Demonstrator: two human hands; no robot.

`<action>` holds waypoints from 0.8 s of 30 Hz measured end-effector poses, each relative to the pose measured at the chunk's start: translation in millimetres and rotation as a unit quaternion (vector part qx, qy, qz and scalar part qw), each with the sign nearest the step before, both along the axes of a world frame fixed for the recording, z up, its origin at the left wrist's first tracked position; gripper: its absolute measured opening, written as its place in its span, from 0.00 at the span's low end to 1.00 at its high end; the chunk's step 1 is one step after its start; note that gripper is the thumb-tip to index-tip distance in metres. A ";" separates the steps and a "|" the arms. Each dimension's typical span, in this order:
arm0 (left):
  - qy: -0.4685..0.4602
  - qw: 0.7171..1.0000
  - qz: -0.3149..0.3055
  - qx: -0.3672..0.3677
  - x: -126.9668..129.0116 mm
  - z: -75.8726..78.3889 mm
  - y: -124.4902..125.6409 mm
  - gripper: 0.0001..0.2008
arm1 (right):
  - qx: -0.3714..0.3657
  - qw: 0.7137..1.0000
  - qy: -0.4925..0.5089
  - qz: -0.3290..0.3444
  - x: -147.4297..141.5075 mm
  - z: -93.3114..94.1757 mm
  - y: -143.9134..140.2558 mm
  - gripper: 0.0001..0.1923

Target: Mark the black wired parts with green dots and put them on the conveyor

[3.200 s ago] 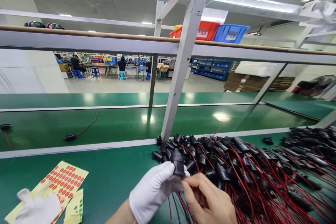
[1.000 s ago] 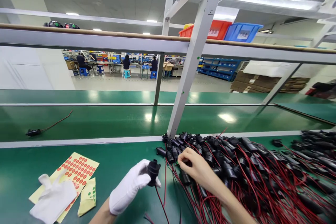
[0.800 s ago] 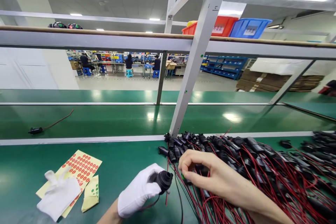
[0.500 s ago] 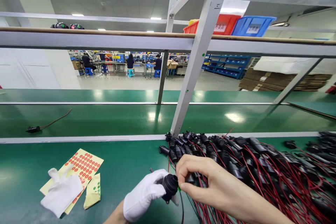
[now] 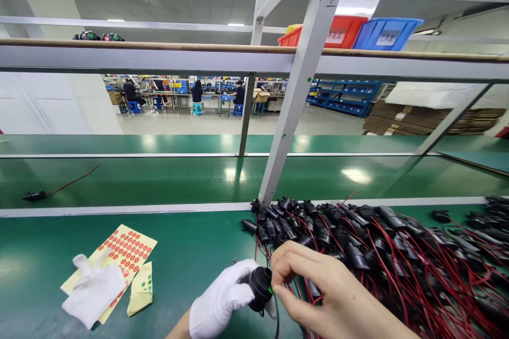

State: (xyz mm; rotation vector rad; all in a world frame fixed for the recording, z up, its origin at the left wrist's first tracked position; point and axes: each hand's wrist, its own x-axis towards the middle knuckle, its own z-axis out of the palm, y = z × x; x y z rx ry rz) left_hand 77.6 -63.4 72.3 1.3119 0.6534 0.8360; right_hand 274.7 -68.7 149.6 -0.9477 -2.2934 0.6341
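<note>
My left hand (image 5: 222,299), in a white glove, is closed around a black ribbed cylindrical plug (image 5: 260,288) with thin wires hanging below it. Bare, my right hand (image 5: 314,286) pinches thumb and forefinger at the plug's right side. A small green dot sticker (image 5: 271,290) shows at those fingertips, against the plug; how firmly it adheres is hidden. To the right lies a large heap of similar black plugs (image 5: 358,257) with red and black wires.
Left of my hands lie a sheet of red oval stickers (image 5: 133,246), a white glove (image 5: 93,291) and a folded sheet with green dots (image 5: 141,288). A slanted metal post (image 5: 292,100) rises ahead. One wired plug (image 5: 35,196) lies on the green belt beyond.
Both hands have shifted slightly right with the plug, and the right fingers still pinch at its side. The lone plug on the far belt has moved left.
</note>
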 end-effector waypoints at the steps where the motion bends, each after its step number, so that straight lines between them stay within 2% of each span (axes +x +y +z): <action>1: 0.001 1.000 0.002 -0.002 -0.2 0.8 -0.3 0.07 | 0.019 1.000 0.000 -0.001 -0.3 -0.7 -0.6 0.12; 7: 0.039 0.999 0.012 0.000 1.5 10.5 -4.0 0.09 | 0.097 0.995 -0.005 -0.010 -0.4 -7.2 -6.1 0.11; 10: 0.048 0.999 0.017 0.018 3.0 6.9 -3.7 0.10 | 0.102 0.995 -0.004 -0.017 0.6 -12.0 -9.3 0.12; 13: 0.065 0.995 0.030 0.074 3.0 -2.9 -2.4 0.11 | 0.082 0.996 -0.006 -0.024 1.6 -12.9 -12.4 0.12; 17: 0.111 0.983 0.032 0.141 2.1 -9.0 -4.3 0.11 | 0.005 0.999 -0.006 -0.051 2.7 -5.8 -17.2 0.15; 21: 0.088 0.989 -0.023 0.117 7.4 -7.1 -10.0 0.23 | -0.041 0.997 -0.033 -0.051 5.1 1.4 -17.5 0.16; 24: 0.030 0.997 -0.026 0.065 15.7 -13.4 -11.7 0.30 | -0.024 0.999 -0.020 -0.026 9.9 -0.1 -12.3 0.14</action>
